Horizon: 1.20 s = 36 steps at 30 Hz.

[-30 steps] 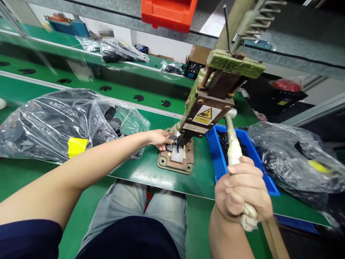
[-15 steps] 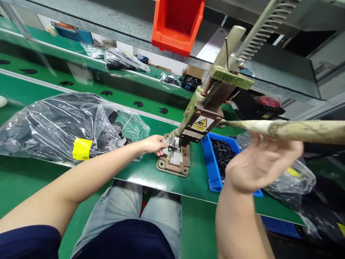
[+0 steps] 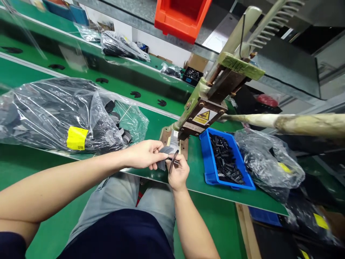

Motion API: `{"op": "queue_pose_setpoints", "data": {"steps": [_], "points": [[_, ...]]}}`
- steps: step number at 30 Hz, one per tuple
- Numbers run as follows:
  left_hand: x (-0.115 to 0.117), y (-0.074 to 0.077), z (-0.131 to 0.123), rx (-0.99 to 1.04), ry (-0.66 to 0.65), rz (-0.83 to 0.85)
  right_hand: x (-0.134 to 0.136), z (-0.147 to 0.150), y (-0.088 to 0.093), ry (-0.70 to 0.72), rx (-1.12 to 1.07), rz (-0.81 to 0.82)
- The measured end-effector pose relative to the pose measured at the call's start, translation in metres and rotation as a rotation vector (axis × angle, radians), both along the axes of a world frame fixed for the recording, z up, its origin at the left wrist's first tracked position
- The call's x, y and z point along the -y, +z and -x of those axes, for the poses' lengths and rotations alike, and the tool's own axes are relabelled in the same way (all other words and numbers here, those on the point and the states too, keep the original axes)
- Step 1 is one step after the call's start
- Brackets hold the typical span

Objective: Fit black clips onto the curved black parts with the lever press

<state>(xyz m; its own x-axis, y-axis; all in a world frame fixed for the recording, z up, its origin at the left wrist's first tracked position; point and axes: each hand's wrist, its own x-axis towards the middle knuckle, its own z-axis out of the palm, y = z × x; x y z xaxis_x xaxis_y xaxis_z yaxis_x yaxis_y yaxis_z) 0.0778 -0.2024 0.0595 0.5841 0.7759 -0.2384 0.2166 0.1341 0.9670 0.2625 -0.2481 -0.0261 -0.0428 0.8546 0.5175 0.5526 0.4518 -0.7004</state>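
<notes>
My left hand pinches a curved grey plate in front of the press. Closed beside it, my right hand grips a thin black plastic part that meets the grey plate's edge. Both hands are just above the bench edge, and the fingers hide where the two pieces join. Behind them stands a green hand press with a yellow warning label. Its long lever reaches out to the right, with no hand on it.
A blue bin of small black parts stands right of the press. To the left lies a large clear bag of grey pieces; another plastic bag lies right. An orange bin hangs overhead. Several dark pieces lie on the green belt behind.
My right hand has left the press lever and come down to the black part beside my left hand. The grey plate has moved off the press base toward me.
</notes>
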Motion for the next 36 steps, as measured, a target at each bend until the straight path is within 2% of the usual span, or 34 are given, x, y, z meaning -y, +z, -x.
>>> {"op": "queue_pose_setpoints", "data": {"steps": [5,8,12,14,17,18,19,21,23,26,30,34,36], "points": [[-0.008,-0.003,-0.001,0.005,-0.086,0.117,0.005,-0.007,-0.007,0.009,-0.132,0.022],[-0.016,-0.005,-0.002,-0.016,-0.120,0.146,0.005,-0.013,-0.007,0.022,-0.108,0.032],[-0.023,-0.005,-0.001,-0.110,-0.121,0.077,0.003,-0.024,0.003,0.062,0.009,0.016],[-0.022,-0.002,0.001,-0.143,-0.066,-0.038,0.002,-0.028,0.008,0.090,0.077,-0.005],[-0.015,0.001,0.001,-0.207,0.116,-0.377,0.001,-0.034,0.011,0.126,0.161,-0.030],[-0.013,0.002,0.000,-0.227,0.139,-0.485,0.001,-0.035,0.011,0.137,0.186,-0.036],[-0.010,0.001,-0.001,-0.245,0.127,-0.564,0.001,-0.036,0.010,0.149,0.208,-0.041],[-0.006,-0.002,-0.005,-0.273,0.046,-0.618,0.001,-0.037,0.009,0.174,0.246,-0.050],[-0.006,-0.007,-0.009,-0.289,0.005,-0.563,0.002,-0.037,0.009,0.197,0.269,-0.059],[-0.008,-0.014,-0.012,-0.257,0.010,-0.400,0.004,-0.038,0.012,0.221,0.271,-0.069],[-0.005,-0.020,-0.013,-0.068,0.076,-0.245,0.010,-0.044,0.026,0.205,0.226,-0.051],[0.005,-0.026,-0.016,0.087,-0.085,0.070,0.024,-0.049,0.047,0.211,0.140,0.074],[0.009,-0.032,-0.017,0.124,-0.120,0.101,0.030,-0.051,0.054,0.205,0.076,0.163]]}}
